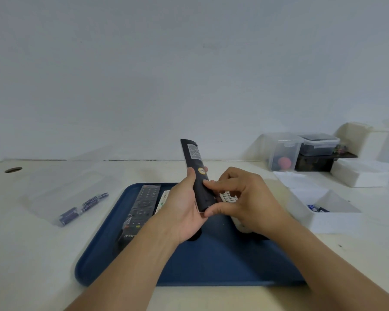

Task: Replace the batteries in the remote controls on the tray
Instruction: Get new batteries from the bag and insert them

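Two hands (182, 205) (245, 198) clamp black remote (194, 167) over tray (211, 261), hiding white remotes (226, 196); batteries (83, 207) left, bins (301, 151) right.

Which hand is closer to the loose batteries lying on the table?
Left. The batteries lie on the table left of the tray. The left hand holds the black remote over the tray, nearer them; the right hand is farther right.
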The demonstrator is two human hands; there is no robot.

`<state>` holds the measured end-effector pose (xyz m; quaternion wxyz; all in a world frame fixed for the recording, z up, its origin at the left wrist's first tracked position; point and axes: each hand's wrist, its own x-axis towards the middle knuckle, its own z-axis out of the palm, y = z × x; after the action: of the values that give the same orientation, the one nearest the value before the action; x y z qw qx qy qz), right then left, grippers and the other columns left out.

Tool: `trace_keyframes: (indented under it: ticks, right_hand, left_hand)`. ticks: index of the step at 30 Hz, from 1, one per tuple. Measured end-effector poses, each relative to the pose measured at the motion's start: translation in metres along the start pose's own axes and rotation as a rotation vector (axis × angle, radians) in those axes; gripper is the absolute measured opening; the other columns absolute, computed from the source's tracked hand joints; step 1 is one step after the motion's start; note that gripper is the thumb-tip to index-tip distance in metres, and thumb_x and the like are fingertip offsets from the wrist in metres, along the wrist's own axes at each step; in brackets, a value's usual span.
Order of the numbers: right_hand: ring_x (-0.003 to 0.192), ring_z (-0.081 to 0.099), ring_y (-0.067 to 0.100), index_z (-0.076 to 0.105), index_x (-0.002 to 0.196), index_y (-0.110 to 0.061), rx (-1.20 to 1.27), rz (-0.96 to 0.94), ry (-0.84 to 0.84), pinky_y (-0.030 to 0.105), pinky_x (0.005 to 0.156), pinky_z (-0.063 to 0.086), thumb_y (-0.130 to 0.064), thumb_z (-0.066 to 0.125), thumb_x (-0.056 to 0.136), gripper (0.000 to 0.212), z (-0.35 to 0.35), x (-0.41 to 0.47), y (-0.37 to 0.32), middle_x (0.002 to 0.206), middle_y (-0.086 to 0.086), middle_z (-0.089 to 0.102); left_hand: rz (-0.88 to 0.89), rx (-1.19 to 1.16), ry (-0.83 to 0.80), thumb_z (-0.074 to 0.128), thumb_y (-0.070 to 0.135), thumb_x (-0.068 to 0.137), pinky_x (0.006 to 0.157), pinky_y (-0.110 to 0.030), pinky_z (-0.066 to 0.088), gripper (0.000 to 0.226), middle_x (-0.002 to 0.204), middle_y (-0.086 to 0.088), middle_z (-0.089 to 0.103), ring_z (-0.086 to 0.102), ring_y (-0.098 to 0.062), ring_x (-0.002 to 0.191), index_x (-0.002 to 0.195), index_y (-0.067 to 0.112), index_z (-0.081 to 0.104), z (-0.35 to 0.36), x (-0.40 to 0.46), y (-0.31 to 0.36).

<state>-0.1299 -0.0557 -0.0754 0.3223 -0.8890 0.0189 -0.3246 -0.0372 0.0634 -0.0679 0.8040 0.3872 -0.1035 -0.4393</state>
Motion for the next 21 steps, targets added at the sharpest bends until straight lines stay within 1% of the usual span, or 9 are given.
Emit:
trace_keyframes:
  ticks: [2,5,7,9,12,15,17,19,21]
  right_hand:
    - [0.068,0.054,0.016,0.079,0.104,-0.033,0.043,0.007,0.015,0.023,0.062,0.042,-0.042,0.090,0.055,0.051,0.003,0.000,0.003,0.079,-0.006,0.061]
    - [0.069,0.057,0.006,0.078,0.106,-0.030,0.095,0.051,0.025,0.016,0.066,0.043,-0.032,0.095,0.055,0.054,0.003,0.000,0.004,0.083,-0.008,0.067]
    - [0.074,0.063,0.000,0.077,0.110,-0.027,0.143,0.137,0.007,0.014,0.072,0.045,-0.030,0.094,0.061,0.052,-0.001,0.001,0.000,0.088,-0.008,0.073]
    - [0.080,0.066,-0.002,0.073,0.114,-0.029,0.130,0.190,-0.029,0.011,0.072,0.047,-0.041,0.090,0.066,0.052,0.000,0.001,-0.008,0.092,-0.012,0.074]
    - [0.078,0.067,0.001,0.068,0.116,-0.034,-0.002,0.257,-0.035,0.016,0.070,0.053,-0.053,0.085,0.067,0.056,0.010,0.001,-0.014,0.091,-0.015,0.071]
    - [0.076,0.072,0.010,0.074,0.105,-0.023,-0.017,0.285,-0.054,0.034,0.074,0.060,-0.031,0.079,0.081,0.025,0.013,0.003,-0.010,0.084,-0.007,0.075]
    - [0.081,0.075,0.022,0.075,0.102,-0.013,0.193,0.377,-0.042,0.037,0.070,0.061,-0.011,0.067,0.089,0.015,0.009,0.005,-0.006,0.087,0.003,0.078]
    - [0.076,0.074,0.021,0.073,0.104,-0.003,0.518,0.546,-0.042,0.028,0.061,0.058,-0.004,0.063,0.093,0.016,0.001,0.006,-0.006,0.091,0.009,0.078]
    - [0.066,0.067,0.016,0.072,0.103,0.005,0.728,0.673,-0.085,0.021,0.056,0.054,-0.007,0.064,0.094,0.016,-0.010,0.005,-0.007,0.090,0.014,0.075]
  left_hand:
    - [-0.013,0.016,-0.003,0.037,0.048,0.107,0.052,-0.027,0.056,0.046,0.078,-0.010,0.074,0.073,-0.022,0.067,0.122,0.014,0.064,-0.001,0.001,-0.001]
    - [0.002,0.028,0.015,0.039,0.048,0.106,0.058,-0.030,0.057,0.045,0.080,-0.011,0.069,0.066,-0.020,0.068,0.119,0.011,0.062,-0.001,0.004,0.000]
    - [0.063,0.059,0.024,0.041,0.043,0.107,0.066,-0.036,0.059,0.044,0.098,-0.017,0.070,0.072,-0.025,0.077,0.128,0.007,0.054,0.000,0.008,0.004]
    - [0.120,0.143,0.028,0.044,0.035,0.108,0.065,-0.038,0.060,0.035,0.112,-0.019,0.066,0.076,-0.029,0.079,0.134,0.013,0.047,0.000,0.011,0.006]
    - [0.089,0.314,0.055,0.047,0.031,0.108,0.070,-0.038,0.060,0.031,0.105,-0.015,0.069,0.076,-0.024,0.077,0.137,0.019,0.046,-0.006,0.013,0.003]
    - [0.009,0.372,-0.082,0.042,0.042,0.107,0.086,-0.042,0.059,0.043,0.128,-0.018,0.068,0.072,-0.028,0.109,0.142,0.017,0.046,-0.009,0.009,0.004]
    - [0.065,0.458,-0.118,0.040,0.049,0.106,0.089,-0.044,0.059,0.047,0.126,-0.014,0.070,0.070,-0.027,0.113,0.137,0.017,0.052,-0.012,0.010,0.009]
    - [0.277,0.762,0.015,0.047,0.054,0.102,0.092,-0.044,0.057,0.039,0.110,-0.001,0.075,0.072,-0.021,0.104,0.119,0.023,0.063,-0.018,0.010,0.019]
    - [0.556,1.240,0.252,0.057,0.048,0.095,0.086,-0.036,0.053,0.025,0.100,0.009,0.070,0.067,-0.012,0.093,0.103,0.026,0.067,-0.028,0.011,0.029]
